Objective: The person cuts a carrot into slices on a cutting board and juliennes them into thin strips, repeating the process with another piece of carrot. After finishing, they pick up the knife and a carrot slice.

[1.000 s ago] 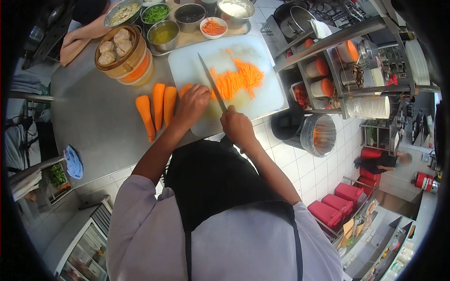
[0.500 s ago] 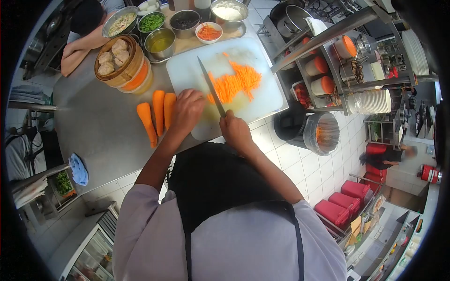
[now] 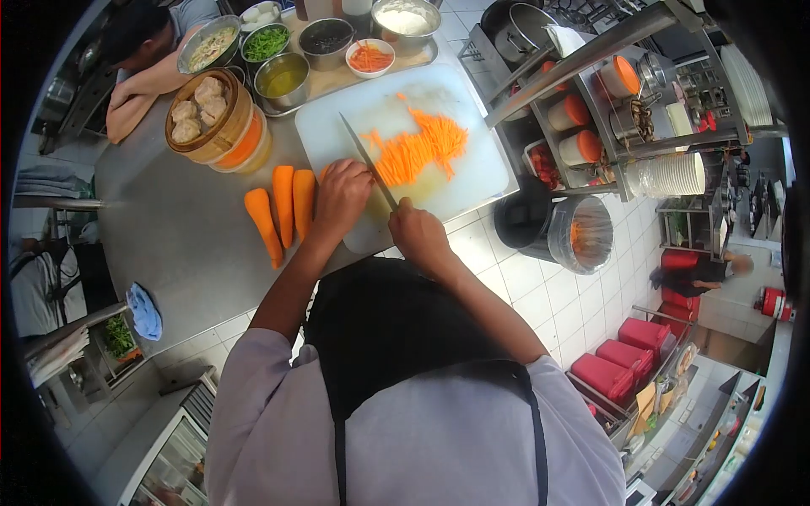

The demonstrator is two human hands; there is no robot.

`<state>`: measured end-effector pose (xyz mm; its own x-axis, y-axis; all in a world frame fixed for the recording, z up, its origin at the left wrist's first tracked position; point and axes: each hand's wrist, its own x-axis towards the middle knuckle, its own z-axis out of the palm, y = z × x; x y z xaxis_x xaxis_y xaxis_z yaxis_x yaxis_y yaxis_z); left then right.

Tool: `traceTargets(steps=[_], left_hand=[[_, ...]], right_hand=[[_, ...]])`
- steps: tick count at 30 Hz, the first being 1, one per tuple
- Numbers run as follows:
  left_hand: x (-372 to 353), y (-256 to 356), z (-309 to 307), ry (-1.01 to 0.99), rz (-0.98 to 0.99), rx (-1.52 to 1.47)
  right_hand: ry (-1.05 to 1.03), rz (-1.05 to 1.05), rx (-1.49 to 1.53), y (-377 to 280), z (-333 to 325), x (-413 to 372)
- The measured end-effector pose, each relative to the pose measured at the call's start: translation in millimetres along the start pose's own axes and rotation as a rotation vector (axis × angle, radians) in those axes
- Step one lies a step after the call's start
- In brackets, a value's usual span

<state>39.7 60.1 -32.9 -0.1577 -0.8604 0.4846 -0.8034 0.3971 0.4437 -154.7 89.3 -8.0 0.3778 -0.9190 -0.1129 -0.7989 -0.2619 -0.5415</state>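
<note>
My right hand [image 3: 419, 239] is wrapped round the handle of a long kitchen knife [image 3: 364, 153], whose blade slants up and left across the white cutting board [image 3: 460, 190]. Close to the left of the blade, my left hand [image 3: 342, 196] is bent down with its fingers curled over a carrot [image 3: 322, 174]. Only a bit of that carrot's orange end shows; the hand hides the rest. Right of the blade lies a pile of thin carrot strips [image 3: 422, 150]. Several whole peeled carrots [image 3: 263, 223] lie on the steel table beside my left forearm.
A bamboo steamer of dumplings [image 3: 219, 126] stands at the table's far left. Behind the board are metal bowls [image 3: 283, 82] of ingredients and a small white bowl [image 3: 369, 59]. Another person's forearm [image 3: 152, 83] rests on the table. A lined bin [image 3: 580, 234] stands to the right.
The knife and my right hand have shifted slightly left, closer to my left hand. The person across the table has raised their head a little.
</note>
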Motion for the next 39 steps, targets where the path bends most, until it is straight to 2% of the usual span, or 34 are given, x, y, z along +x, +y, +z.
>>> traceTargets(steps=[2, 5, 8, 11, 14, 17, 19, 20, 25, 27, 31, 35, 39], left_hand=[[0, 0, 0, 0.0, -0.005, -0.01], [1, -2, -1, -0.005, 0.001, -0.012], [3, 1, -2, -0.017, 0.015, -0.006], [4, 5, -1, -0.012, 0.054, 0.011], [3, 12, 8, -0.007, 0.08, 0.025], [10, 28, 15, 0.004, 0.093, -0.035], [14, 36, 15, 0.031, 0.088, -0.105], [15, 35, 10, 0.039, 0.035, -0.084], [8, 14, -33, 0.158, -0.243, 0.025], [-3, 4, -46, 0.14, -0.327, 0.088], [-20, 8, -62, 0.013, -0.427, 0.162], [-25, 21, -53, -0.067, -0.474, 0.13], [-26, 28, -39, -0.014, -0.46, 0.167]], right_hand=[[0.016, -0.023, 0.022, 3, 2, -1], [-0.054, 0.066, 0.0, 2, 4, 3], [-0.047, -0.007, -0.006, 14, 9, 19], [-0.139, -0.046, 0.123, 42, -7, 30], [0.015, 0.04, -0.036, 44, -21, 20], [0.167, 0.18, -0.041, 42, -29, 15], [0.199, 0.157, -0.001, 33, -40, 8], [0.214, 0.146, 0.019, 30, -42, 4], [-0.013, 0.082, 0.081, 22, -35, -18], [-0.125, 0.052, 0.101, 21, -37, -23], [-0.181, 0.154, 0.137, 54, -34, -12], [-0.056, 0.121, 0.102, 81, -41, 11], [0.045, 0.129, -0.062, 65, -52, 15]])
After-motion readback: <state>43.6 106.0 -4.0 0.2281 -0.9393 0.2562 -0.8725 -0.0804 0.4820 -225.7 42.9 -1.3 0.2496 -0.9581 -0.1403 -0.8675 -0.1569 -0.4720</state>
